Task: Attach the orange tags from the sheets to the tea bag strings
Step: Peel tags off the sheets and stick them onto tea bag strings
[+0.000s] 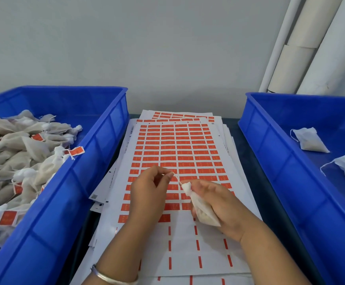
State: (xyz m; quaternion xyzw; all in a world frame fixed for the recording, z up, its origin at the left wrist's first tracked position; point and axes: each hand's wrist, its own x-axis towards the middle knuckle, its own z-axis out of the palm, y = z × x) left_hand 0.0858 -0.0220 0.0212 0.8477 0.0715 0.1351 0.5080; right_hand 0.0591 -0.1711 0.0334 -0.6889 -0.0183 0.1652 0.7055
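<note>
The right hand [219,204] grips a tea bag [201,208]; left hand [149,188] fingers pinch its string [177,179] taut, likely needing an orange tag [205,178] next

The printing on the orange tags [167,153] is too small to be read. Part of the top sheet [180,239] is covered by both hands. The lower half of the tea bag [203,212] is hidden inside the right hand [219,204]. The left crate [68,182] and the right crate [291,182] are cut off by the picture's edges. The string [176,178] is blurred.
</note>
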